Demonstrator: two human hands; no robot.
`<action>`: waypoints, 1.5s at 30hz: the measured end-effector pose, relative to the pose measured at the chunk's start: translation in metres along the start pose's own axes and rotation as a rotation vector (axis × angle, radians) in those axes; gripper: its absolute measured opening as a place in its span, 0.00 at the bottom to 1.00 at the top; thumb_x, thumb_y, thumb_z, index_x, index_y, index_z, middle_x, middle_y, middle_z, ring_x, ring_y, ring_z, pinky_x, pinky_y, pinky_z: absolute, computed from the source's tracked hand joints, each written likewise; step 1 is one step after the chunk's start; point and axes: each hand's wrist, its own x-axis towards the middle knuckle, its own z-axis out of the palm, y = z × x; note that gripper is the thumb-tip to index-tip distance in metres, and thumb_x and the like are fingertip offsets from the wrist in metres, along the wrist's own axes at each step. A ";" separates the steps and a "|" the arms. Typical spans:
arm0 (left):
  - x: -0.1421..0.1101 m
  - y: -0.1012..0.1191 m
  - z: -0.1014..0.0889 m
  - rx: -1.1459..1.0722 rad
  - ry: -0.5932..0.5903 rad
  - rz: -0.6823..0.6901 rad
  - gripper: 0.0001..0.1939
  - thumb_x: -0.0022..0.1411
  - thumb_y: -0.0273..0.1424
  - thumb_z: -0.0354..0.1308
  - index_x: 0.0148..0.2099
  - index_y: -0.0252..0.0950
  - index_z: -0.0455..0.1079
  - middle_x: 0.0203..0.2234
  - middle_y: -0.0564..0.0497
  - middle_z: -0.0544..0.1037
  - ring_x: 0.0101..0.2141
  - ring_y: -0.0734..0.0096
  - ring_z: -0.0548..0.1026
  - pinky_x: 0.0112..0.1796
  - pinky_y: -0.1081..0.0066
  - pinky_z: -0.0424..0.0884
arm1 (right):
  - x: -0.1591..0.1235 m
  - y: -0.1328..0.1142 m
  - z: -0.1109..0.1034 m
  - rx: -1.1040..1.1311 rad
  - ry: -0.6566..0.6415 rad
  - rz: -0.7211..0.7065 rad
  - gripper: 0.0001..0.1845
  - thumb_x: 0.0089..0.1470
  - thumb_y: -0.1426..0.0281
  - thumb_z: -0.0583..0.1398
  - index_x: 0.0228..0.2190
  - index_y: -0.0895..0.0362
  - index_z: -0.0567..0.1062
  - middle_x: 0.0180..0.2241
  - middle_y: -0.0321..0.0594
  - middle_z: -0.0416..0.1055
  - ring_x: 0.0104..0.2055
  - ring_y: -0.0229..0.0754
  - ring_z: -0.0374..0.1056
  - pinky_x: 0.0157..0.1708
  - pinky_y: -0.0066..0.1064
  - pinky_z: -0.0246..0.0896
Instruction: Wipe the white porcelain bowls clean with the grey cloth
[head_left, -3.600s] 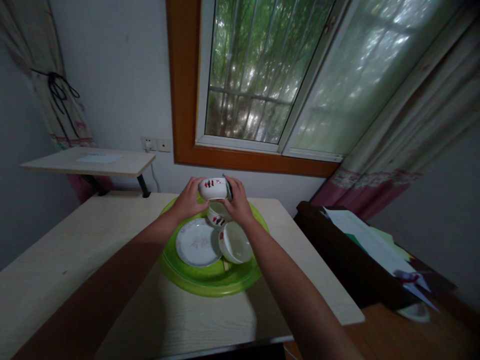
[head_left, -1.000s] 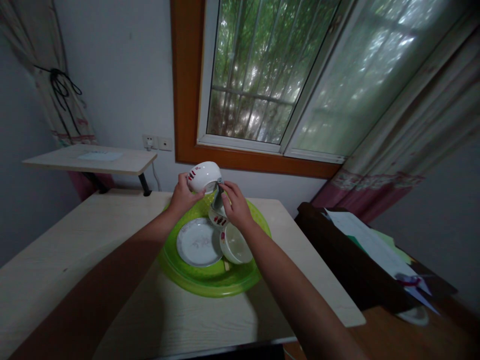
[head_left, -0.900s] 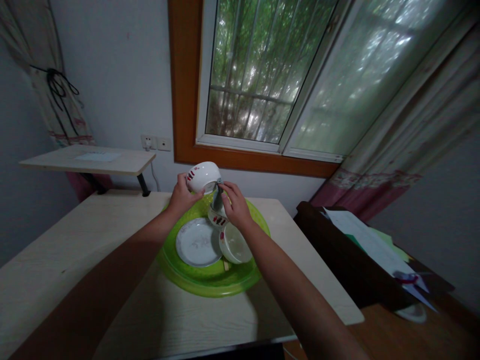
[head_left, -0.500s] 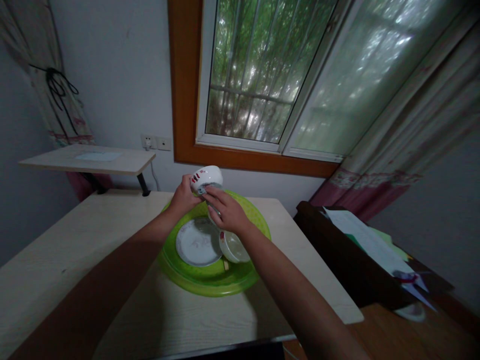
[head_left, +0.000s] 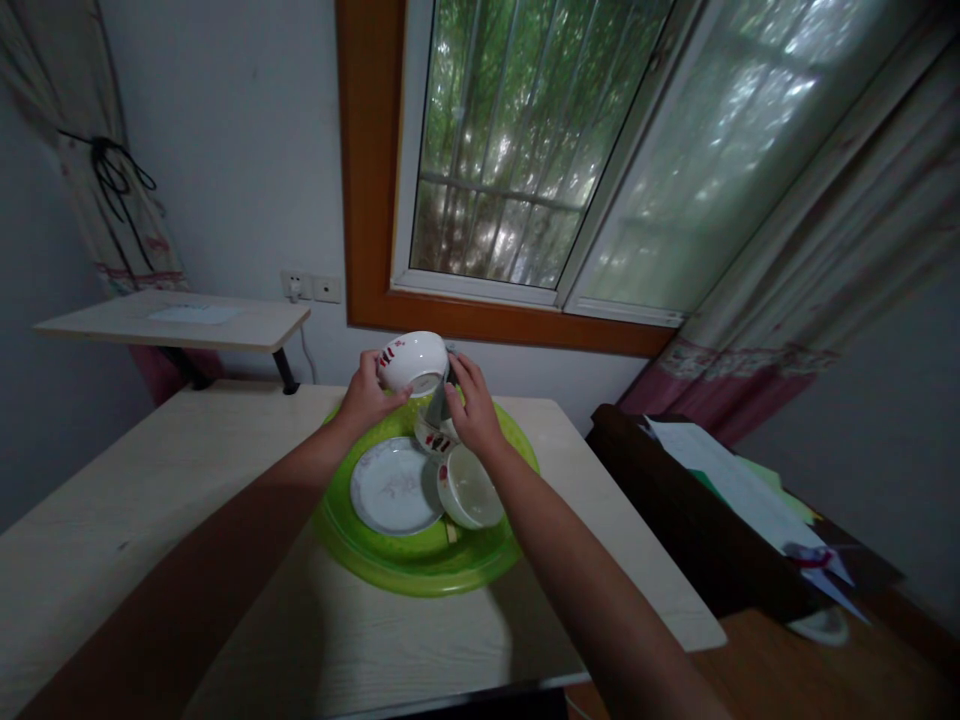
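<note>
My left hand (head_left: 373,393) grips a white bowl (head_left: 414,360) with red and dark marks, tilted so its underside faces me. My right hand (head_left: 472,403) is closed on a grey cloth (head_left: 440,402), which hangs down at the bowl's right side. Below them is a round green basin (head_left: 420,582). In it lie a white plate (head_left: 394,487) with a faint pattern, a white bowl (head_left: 470,488) tipped toward me, and another patterned bowl (head_left: 431,437) partly hidden by the cloth and my right hand. A small pale piece (head_left: 451,530) shows under the tipped bowl's edge.
The basin stands on a pale wooden table (head_left: 247,610). A raised shelf (head_left: 180,320) on black legs is at the back left, near wall sockets (head_left: 311,287). To the right, papers (head_left: 712,460) lie on dark furniture. A barred window (head_left: 517,150) is behind.
My right hand has moved from the bowl's underside to its right side, bringing the cloth along. The bowl has turned a little, showing more of its base. The bowl beneath is more visible.
</note>
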 end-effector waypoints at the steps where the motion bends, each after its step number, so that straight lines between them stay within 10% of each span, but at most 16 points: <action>1: 0.000 0.000 0.000 -0.010 -0.012 0.012 0.35 0.46 0.40 0.69 0.51 0.38 0.55 0.43 0.44 0.75 0.39 0.63 0.78 0.35 0.66 0.76 | 0.000 0.001 0.000 0.003 0.003 0.007 0.27 0.69 0.63 0.48 0.67 0.52 0.58 0.65 0.49 0.57 0.69 0.49 0.54 0.68 0.51 0.51; 13: -0.007 -0.002 0.005 0.073 -0.182 0.110 0.33 0.48 0.41 0.68 0.51 0.38 0.57 0.39 0.49 0.74 0.37 0.64 0.76 0.38 0.65 0.74 | 0.002 -0.022 -0.006 -0.118 -0.129 -0.356 0.31 0.66 0.69 0.52 0.68 0.50 0.55 0.69 0.44 0.55 0.72 0.49 0.47 0.70 0.54 0.46; 32: -0.005 -0.001 0.002 -0.087 -0.151 0.040 0.36 0.47 0.40 0.69 0.53 0.37 0.55 0.45 0.43 0.73 0.42 0.62 0.77 0.37 0.65 0.78 | 0.000 0.011 0.007 0.177 0.003 0.182 0.47 0.55 0.56 0.66 0.68 0.53 0.54 0.64 0.53 0.60 0.66 0.56 0.58 0.65 0.51 0.54; 45: -0.003 0.000 0.003 0.023 -0.131 0.311 0.39 0.52 0.35 0.68 0.62 0.39 0.56 0.53 0.41 0.66 0.53 0.57 0.70 0.47 0.60 0.76 | 0.003 0.012 -0.002 0.039 -0.003 -0.016 0.44 0.56 0.57 0.65 0.68 0.53 0.54 0.63 0.52 0.60 0.65 0.55 0.57 0.66 0.51 0.53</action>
